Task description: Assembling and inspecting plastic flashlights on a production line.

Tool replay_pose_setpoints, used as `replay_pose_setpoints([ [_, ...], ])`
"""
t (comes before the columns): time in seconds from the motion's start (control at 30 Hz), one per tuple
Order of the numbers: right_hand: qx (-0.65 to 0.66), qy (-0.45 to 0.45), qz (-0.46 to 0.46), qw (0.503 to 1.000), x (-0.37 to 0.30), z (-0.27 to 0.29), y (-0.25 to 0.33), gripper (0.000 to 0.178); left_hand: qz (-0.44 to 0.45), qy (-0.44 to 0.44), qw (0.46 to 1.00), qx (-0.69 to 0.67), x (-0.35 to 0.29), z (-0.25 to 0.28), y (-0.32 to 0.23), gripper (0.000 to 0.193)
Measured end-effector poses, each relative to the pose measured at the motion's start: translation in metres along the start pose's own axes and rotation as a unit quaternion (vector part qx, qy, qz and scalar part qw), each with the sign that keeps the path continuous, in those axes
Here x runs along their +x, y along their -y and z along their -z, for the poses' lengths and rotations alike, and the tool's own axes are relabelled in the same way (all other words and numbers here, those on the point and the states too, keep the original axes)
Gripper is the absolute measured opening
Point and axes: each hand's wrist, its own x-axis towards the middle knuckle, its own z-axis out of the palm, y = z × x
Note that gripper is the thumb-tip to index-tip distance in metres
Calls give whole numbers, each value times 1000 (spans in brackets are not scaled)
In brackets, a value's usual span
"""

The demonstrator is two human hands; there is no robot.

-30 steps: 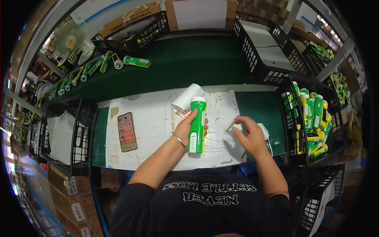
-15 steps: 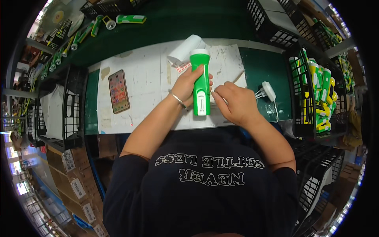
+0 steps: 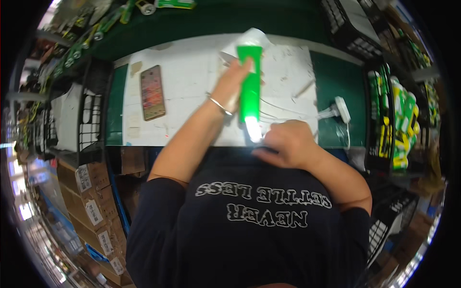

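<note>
My left hand (image 3: 234,81) is closed round the green body of a flashlight (image 3: 249,84), which points away from me over the worktable. A bright white light glows at its near end. Beside that lit end is my right hand (image 3: 288,144), its fingers bent and its thumb held apart; nothing shows between them. Both hand and flashlight are somewhat blurred. Behind the far end of the flashlight lies a white rolled piece (image 3: 254,36), partly hidden. Thin white cables run across the table from a white charger (image 3: 342,110) to the right.
A phone (image 3: 152,92) with its screen lit lies on the white table sheet (image 3: 182,62). At right, a black crate (image 3: 384,113) holds several green and yellow flashlights. Another black crate (image 3: 89,115) stands at left, with cardboard boxes (image 3: 91,206) below. More flashlights (image 3: 175,4) lie along the far edge.
The near end of the flashlight has lit up. My right hand has moved from the flashlight's side down to its near end, and its thumb has come away from the fingers. The view has shifted slightly.
</note>
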Motion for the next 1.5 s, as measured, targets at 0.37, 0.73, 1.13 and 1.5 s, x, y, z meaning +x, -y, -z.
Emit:
replay_pose_setpoints([
  [0.37, 206, -150, -293, 921, 4, -5, -67, 37, -28, 30, 974, 224, -22, -14, 5, 44],
  [0.73, 282, 25, -339, 897, 6, 36, -88, 63, -173, 101, 753, 626, -32, -16, -10, 50],
  [1.13, 377, -34, -310, 872, 10, 55, -72, 67, -130, 73, 618, 772, -62, 18, -76, 34],
  [1.5, 3, 17, -315, 949, 20, -36, -88, 34, -88, 15, 815, 573, -39, 35, -17, 60],
])
